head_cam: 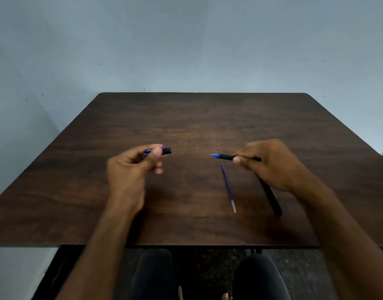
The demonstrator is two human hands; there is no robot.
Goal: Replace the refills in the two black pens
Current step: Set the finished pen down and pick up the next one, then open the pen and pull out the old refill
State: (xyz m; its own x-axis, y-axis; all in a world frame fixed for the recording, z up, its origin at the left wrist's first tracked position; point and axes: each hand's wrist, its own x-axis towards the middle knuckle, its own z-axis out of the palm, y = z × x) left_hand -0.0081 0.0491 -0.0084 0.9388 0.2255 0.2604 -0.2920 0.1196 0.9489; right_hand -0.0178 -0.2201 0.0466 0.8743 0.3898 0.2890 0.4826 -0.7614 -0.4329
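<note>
My left hand (132, 167) grips a short black and blue pen cap (164, 151) above the dark wooden table (186, 118); its black end sticks out to the right of my thumb. My right hand (270, 165) pinches a black pen (226, 157) with its blue tip pointing left. A loose blue refill (228, 187) with a clear end lies on the table between my hands, nearer the right one. A second black pen (272, 200) lies on the table under my right wrist, partly hidden by it.
The table stands against a pale blue wall (186, 50). My knees in dark trousers (207, 276) show below the table's front edge (186, 245).
</note>
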